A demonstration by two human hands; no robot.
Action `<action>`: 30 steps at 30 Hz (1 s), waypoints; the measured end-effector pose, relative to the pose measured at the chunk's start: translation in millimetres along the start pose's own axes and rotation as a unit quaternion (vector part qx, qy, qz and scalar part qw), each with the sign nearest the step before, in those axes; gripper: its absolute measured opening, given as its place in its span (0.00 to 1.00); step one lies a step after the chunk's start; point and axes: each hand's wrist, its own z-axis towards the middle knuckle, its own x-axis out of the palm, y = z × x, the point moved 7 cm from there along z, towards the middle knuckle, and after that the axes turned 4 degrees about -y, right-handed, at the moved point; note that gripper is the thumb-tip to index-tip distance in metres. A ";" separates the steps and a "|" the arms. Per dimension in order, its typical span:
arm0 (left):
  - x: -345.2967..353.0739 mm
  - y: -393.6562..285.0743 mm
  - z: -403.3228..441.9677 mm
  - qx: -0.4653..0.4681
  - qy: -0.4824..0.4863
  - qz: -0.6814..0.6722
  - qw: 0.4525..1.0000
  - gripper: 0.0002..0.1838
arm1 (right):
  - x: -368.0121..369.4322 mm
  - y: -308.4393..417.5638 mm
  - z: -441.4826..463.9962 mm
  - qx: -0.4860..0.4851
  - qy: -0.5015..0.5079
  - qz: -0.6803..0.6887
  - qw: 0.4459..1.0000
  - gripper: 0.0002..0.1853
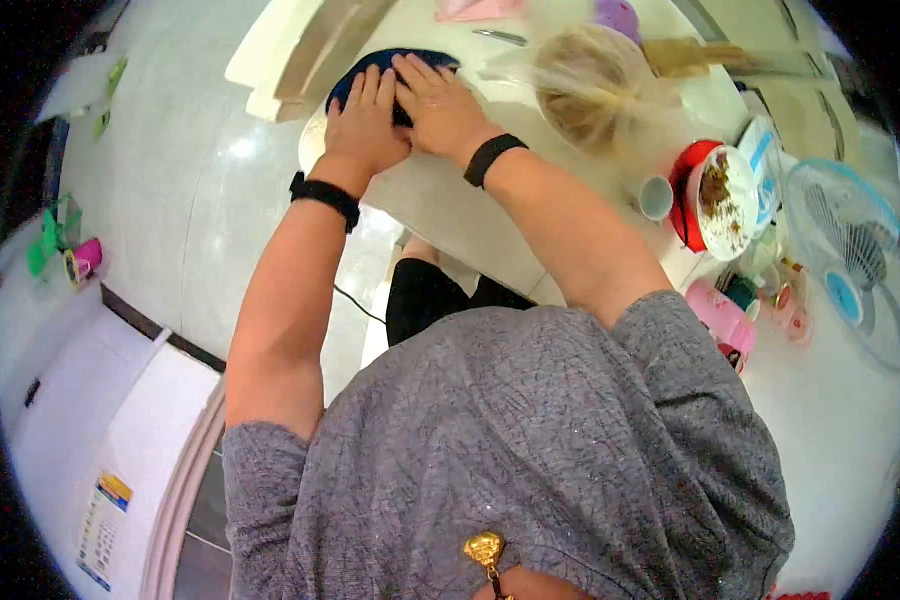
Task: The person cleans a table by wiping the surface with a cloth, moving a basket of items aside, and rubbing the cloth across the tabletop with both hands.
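A dark blue cloth-like item point(410, 56) lies at the left end of the white table point(510, 215). My left hand point(366, 125) rests flat on its left part, fingers stretched forward and slightly apart. Beside it, my right hand point(438, 105) presses on the item's right part, also with its fingers extended. The two hands touch or nearly touch at the thumbs. Much of the blue item is hidden under them, and its exact kind cannot be made out.
Right of my hands are a blurred clear bag with brownish contents point(585, 85), a white cup point(654, 198), a bowl with food remains point(725, 205) and a fan point(850, 250). A slim metallic object point(500, 37) lies ahead. A chair point(315, 60) stands at the left.
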 end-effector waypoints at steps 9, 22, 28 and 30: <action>39.2 -143.0 -97.4 0.147 0.049 0.007 0.988 0.64 | -42.0 -30.6 -182.7 0.034 0.033 0.075 0.996 0.41; 101.2 -323.3 -219.4 0.431 0.143 -0.139 0.880 0.50 | -83.1 -49.4 -456.4 0.132 0.131 0.078 0.979 0.41; 96.6 -277.2 -236.1 0.366 0.163 -0.160 0.902 0.48 | -73.4 -38.1 -413.7 0.002 0.158 0.097 0.983 0.39; 86.2 -249.8 -233.5 0.300 0.146 -0.157 0.929 0.51 | -66.9 -25.8 -384.1 -0.055 0.131 0.115 0.983 0.37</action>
